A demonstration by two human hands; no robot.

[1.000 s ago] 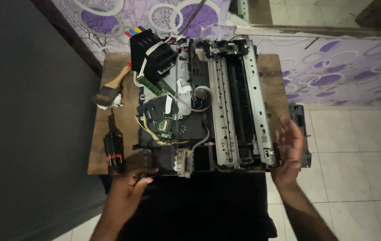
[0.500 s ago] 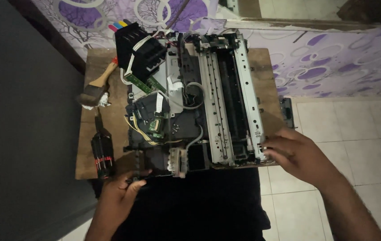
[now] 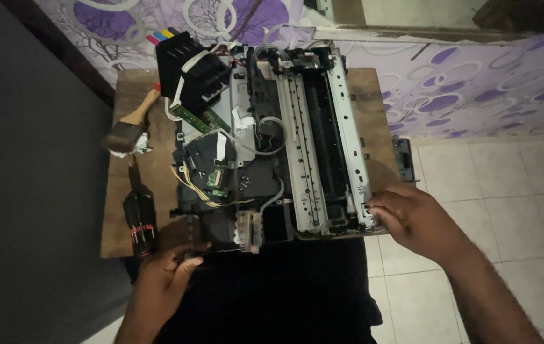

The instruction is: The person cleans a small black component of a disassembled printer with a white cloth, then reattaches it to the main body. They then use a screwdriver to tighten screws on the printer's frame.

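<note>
— What do the hands have hold of?

— A stripped inkjet printer, casing off, lies across a small wooden table. The right hand rests on the near right corner of the metal frame, fingers curled down over the rail's end and closed against it — a bracing grip, by the look of it. The left hand pinches the near left edge of the black base, thumb on top and fingers tucked under, where they are hidden; how tightly it is closed cannot be told.

— Why one at each corner?

— Judging from the spread, the chassis is being steadied from both near corners — it overhangs the table's front edge just ahead of the fingertips.

— And around them?

— Just beyond the left fingertips lies a screwdriver with a red-and-black handle; farther out, a paintbrush. The black ink tank block with coloured caps sits at the far left corner, well away from either hand, tethered by tubes. A green circuit board and loose yellow wires lie exposed between the two hands, nearer the left.
</note>
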